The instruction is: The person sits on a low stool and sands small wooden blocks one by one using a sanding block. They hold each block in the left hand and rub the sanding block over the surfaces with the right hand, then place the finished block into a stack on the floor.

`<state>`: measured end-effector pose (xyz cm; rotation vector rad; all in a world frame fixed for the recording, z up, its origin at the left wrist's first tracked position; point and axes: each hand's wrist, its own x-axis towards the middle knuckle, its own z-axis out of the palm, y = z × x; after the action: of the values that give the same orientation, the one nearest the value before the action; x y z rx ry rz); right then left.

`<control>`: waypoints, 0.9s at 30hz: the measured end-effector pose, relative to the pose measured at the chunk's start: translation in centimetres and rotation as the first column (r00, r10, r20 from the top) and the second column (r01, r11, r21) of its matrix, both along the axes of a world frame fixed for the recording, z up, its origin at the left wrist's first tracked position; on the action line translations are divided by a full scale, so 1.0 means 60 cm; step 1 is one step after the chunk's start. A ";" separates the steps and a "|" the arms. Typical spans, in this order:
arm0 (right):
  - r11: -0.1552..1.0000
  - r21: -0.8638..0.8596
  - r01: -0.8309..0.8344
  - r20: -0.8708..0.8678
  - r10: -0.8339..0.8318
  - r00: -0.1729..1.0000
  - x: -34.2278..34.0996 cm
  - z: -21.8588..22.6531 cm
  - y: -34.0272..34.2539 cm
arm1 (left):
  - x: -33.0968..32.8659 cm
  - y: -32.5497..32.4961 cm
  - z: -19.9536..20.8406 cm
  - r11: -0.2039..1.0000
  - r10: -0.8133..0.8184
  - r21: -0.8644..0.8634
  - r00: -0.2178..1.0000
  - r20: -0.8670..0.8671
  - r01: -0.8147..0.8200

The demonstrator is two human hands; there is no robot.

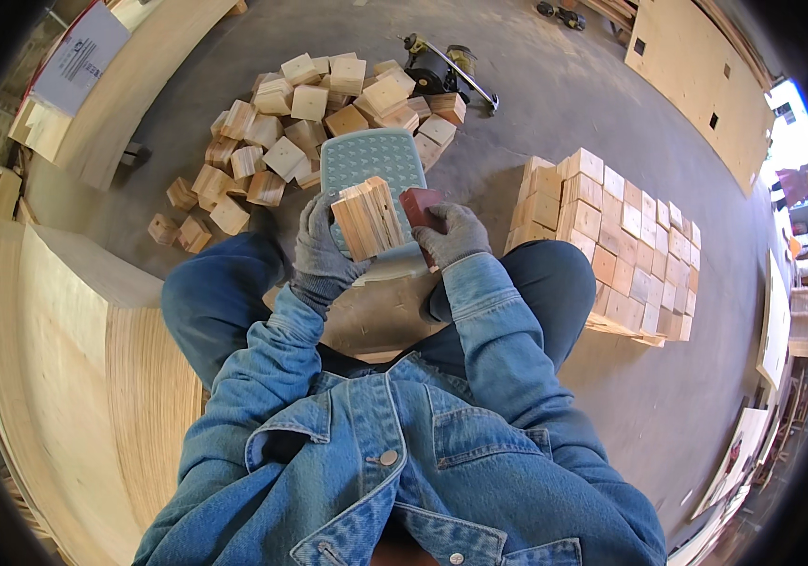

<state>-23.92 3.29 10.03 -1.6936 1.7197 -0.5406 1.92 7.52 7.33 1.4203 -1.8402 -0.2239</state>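
My left hand, in a grey knit glove, grips a layered wooden block from its left side, the fingers wrapped round it. In my right hand, gloved the same way, is a dark red sanding block. It is held just right of the wooden block; whether the two touch I cannot tell. Both are held above the near part of a pale blue-green plastic stool with a patterned top, between my knees.
Loose wooden blocks lie heaped beyond the stool and to its left. Neatly stacked blocks stand right of my knee. A power tool sits on the floor behind the heap. Plywood sheets are at my left.
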 end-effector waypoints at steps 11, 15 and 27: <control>0.994 0.081 -0.079 -0.191 0.093 0.977 0.054 -0.053 -0.028 | 0.009 0.023 0.034 0.984 -0.025 -0.178 1.000 0.010 0.026; 0.999 0.034 -0.033 -0.147 0.038 0.988 0.072 -0.074 -0.035 | 0.016 0.038 0.039 0.983 -0.016 -0.181 0.998 0.055 0.026; 0.982 0.112 -0.151 -0.149 0.167 0.975 0.066 -0.061 -0.026 | 0.007 0.046 -0.013 0.938 0.102 0.339 0.877 -0.469 0.072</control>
<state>-19.96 1.72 6.34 -1.8231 1.6709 -0.2483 2.33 10.29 6.57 1.4450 -1.4150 -0.8556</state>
